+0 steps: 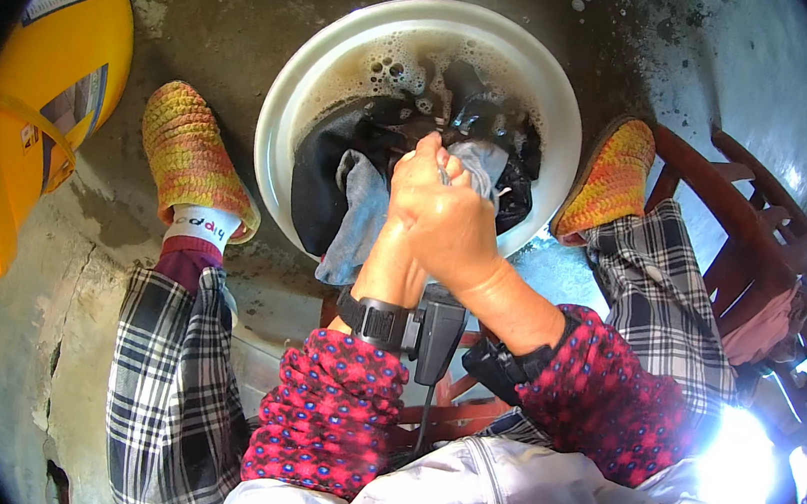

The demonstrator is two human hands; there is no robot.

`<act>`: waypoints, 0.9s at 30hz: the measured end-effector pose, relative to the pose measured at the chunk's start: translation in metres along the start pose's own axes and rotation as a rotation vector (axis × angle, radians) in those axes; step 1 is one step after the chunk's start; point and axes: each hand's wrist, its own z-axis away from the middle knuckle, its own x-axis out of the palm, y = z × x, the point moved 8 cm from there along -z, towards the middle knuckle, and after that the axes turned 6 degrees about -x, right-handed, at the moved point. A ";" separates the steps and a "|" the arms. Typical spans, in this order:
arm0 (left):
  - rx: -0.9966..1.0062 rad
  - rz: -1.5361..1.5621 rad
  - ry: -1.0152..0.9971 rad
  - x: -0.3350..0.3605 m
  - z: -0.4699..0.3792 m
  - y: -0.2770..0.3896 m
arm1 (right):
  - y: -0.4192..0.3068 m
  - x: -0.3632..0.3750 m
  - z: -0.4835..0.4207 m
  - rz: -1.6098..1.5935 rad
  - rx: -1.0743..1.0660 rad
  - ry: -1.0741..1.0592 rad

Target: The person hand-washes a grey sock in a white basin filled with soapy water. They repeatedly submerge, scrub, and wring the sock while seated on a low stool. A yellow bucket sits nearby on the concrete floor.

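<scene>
A round white basin [272, 122] stands on the floor before me, with brownish, foamy water [389, 61] in it. Dark wet clothes [323, 167] lie partly under the water. Over the basin my left hand [412, 177] and my right hand [454, 236] are pressed together, the fingers closed around a light grey cloth [480, 162]. That cloth sticks out on the right side of my fists. On the left, a grey piece of fabric [353, 216] hangs over the near rim; whether it is the same piece is hidden by my hands.
At the left lies a yellow plastic container [54, 81] with labels. My feet, in knitted slippers [193, 151], flank the basin. A reddish-brown chair [737, 210] stands at the right with a pink cloth [760, 330] near it. The concrete floor [197, 23] is wet and stained.
</scene>
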 end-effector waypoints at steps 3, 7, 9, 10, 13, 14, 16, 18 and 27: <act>-0.114 -0.075 0.154 -0.009 -0.001 -0.010 | 0.024 0.003 -0.017 -0.080 0.147 -0.174; -0.083 0.030 -0.117 0.008 0.000 -0.005 | 0.002 0.006 0.003 -0.038 -0.002 0.011; -0.163 -0.023 -0.160 0.011 0.003 -0.008 | 0.015 0.012 -0.001 -0.146 0.045 0.004; -0.096 -0.152 0.035 0.000 0.005 -0.003 | 0.030 0.014 -0.005 -0.245 0.109 0.007; -0.099 -0.040 0.031 0.010 0.009 -0.005 | 0.048 0.003 -0.017 -0.242 -0.006 0.229; -0.054 -0.145 0.118 0.005 0.007 0.006 | 0.066 0.010 -0.018 -0.338 0.119 0.176; 0.095 -0.109 0.264 -0.004 0.008 0.025 | 0.096 0.021 -0.012 -0.525 0.327 0.189; 0.173 -0.403 0.106 0.007 0.006 0.043 | 0.122 0.028 0.000 -0.731 0.519 0.343; 0.757 -1.593 0.336 0.032 -0.008 0.051 | 0.136 0.057 0.002 -0.200 0.517 0.302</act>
